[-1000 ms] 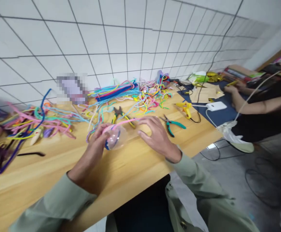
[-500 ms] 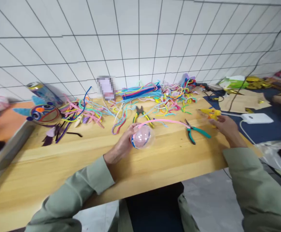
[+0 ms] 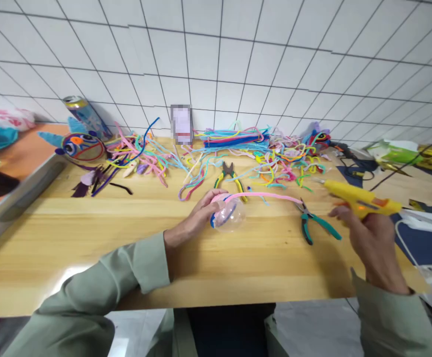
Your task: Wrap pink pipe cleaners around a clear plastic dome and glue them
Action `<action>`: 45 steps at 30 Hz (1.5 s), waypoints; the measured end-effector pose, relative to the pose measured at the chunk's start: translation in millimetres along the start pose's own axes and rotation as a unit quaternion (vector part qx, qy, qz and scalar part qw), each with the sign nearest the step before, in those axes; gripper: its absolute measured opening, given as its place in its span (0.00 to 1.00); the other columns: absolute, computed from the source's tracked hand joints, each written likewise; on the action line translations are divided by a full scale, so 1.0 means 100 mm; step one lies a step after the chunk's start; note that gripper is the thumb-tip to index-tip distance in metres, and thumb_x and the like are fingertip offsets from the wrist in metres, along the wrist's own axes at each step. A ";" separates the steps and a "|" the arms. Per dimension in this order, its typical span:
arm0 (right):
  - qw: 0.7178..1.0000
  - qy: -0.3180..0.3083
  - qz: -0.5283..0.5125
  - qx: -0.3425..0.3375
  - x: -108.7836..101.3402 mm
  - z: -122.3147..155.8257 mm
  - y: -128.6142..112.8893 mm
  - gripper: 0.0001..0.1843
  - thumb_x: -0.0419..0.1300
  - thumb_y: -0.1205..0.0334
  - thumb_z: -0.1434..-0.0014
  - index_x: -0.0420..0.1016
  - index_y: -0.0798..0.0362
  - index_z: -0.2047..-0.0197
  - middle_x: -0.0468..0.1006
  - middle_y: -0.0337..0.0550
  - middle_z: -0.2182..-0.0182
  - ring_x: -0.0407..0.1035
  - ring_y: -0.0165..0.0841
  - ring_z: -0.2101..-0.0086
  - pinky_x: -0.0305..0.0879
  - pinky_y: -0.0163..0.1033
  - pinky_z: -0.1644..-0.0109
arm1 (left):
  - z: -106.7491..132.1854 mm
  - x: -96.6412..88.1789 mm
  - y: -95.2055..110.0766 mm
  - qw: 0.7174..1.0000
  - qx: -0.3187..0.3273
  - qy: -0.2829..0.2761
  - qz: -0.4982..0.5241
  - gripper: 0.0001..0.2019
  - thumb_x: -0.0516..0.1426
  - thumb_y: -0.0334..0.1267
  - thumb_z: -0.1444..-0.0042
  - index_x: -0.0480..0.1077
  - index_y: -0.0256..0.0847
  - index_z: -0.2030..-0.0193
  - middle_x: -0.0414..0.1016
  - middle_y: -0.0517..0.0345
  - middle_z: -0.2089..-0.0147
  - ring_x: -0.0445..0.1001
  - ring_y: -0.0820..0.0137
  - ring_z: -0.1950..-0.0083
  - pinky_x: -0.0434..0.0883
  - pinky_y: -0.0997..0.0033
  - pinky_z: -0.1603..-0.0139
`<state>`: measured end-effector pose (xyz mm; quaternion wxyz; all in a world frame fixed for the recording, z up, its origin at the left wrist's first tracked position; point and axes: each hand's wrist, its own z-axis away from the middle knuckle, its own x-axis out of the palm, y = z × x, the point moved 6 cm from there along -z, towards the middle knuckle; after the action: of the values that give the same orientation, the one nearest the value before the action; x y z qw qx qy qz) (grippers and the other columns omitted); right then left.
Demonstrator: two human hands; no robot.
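My left hand (image 3: 197,218) is closed around a clear plastic ball (image 3: 230,214) resting on the wooden table (image 3: 134,248). A pink pipe cleaner (image 3: 271,196) runs from the top of the ball out to the right. My right hand (image 3: 372,238) grips a yellow glue gun (image 3: 357,198) and holds it above the table's right end, nozzle pointing left. Green-handled pliers (image 3: 314,222) lie between the ball and my right hand.
A heap of coloured pipe cleaners (image 3: 238,148) stretches along the tiled wall. Yellow-handled pliers (image 3: 233,178) lie behind the ball. A can (image 3: 84,115) and a blue pipe-cleaner figure (image 3: 77,146) stand at the back left. A dark mat (image 3: 420,243) with cables lies at the right.
My right hand left the ball, reached right to the glue gun, and has lifted it off the table. The left hand stays on the ball. The view swung left.
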<state>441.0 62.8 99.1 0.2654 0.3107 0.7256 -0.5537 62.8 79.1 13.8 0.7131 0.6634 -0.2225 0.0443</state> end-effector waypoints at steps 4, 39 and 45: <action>0.996 -0.052 -0.010 -0.075 0.41 0.03 -0.68 0.22 0.64 0.33 0.34 0.80 0.43 0.58 0.82 0.43 0.67 0.81 0.47 0.59 0.80 0.49 0.58 | -0.01 -0.03 -0.01 1.000 0.003 0.005 -0.003 0.25 0.70 0.52 0.48 0.78 0.44 0.46 0.78 0.55 0.46 0.73 0.61 0.47 0.68 0.67 0.47; 0.926 -0.114 0.040 -0.357 0.80 -0.03 -1.30 0.13 0.54 0.61 0.24 0.77 0.42 0.42 0.88 0.44 0.55 0.85 0.43 0.58 0.80 0.47 0.56 | 0.01 0.03 -0.06 0.998 -0.049 -0.032 0.029 0.20 0.69 0.51 0.40 0.81 0.44 0.45 0.82 0.53 0.47 0.77 0.62 0.50 0.71 0.69 0.50; 0.929 -0.121 0.037 -0.347 0.79 -0.03 -1.30 0.14 0.52 0.60 0.24 0.76 0.40 0.44 0.88 0.43 0.57 0.84 0.43 0.60 0.79 0.47 0.57 | 0.01 0.01 -0.08 0.998 -0.057 -0.035 0.014 0.19 0.68 0.51 0.38 0.80 0.45 0.45 0.82 0.54 0.46 0.77 0.62 0.50 0.71 0.70 0.51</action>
<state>291.2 53.2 125.8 0.4625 0.1567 0.8230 -0.2900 66.3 76.6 6.6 0.7410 0.6194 -0.2587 0.0188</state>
